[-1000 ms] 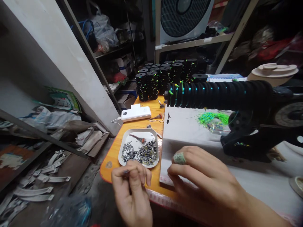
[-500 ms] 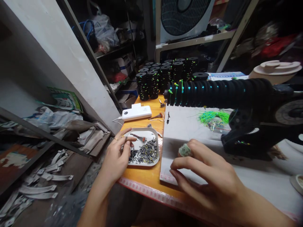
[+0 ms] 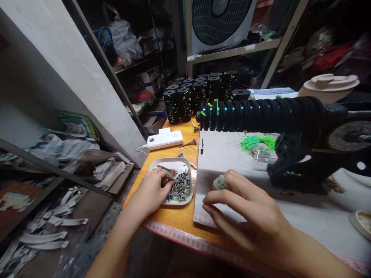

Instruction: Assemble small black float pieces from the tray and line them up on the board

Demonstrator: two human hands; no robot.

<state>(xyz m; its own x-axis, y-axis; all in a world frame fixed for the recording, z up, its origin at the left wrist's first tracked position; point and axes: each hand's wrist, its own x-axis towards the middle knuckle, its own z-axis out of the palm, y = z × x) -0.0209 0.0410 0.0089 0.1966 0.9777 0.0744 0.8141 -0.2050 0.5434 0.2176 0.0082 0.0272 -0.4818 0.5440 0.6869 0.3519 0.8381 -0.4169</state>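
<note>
My left hand [image 3: 147, 191] reaches into a white tray [image 3: 176, 165], its fingers bent down and close together among small dark and metallic parts [image 3: 181, 189]. The fingertips are partly hidden, so whatever they grip does not show. Above the white work surface [image 3: 214, 164] is my right hand [image 3: 252, 216], with thumb and index finger curled until their tips nearly meet. Anything between those tips is too small to make out. A greenish wad [image 3: 220, 182] sits at the tip of another finger of that hand; whether it is wrapped on or held is unclear.
A black machine with a ribbed horizontal roller [image 3: 257, 114] stands at right, a bundle of green strands [image 3: 256, 143] below it. Several black spools [image 3: 199, 90] stand behind. A white power bank [image 3: 165, 139] lies beyond the tray. The wooden table's front edge [image 3: 179, 233] is near me.
My left hand has lowered from above the tray's left side into the parts, and its fingers have closed together. My right hand keeps its pose. The whole view has shifted slightly.
</note>
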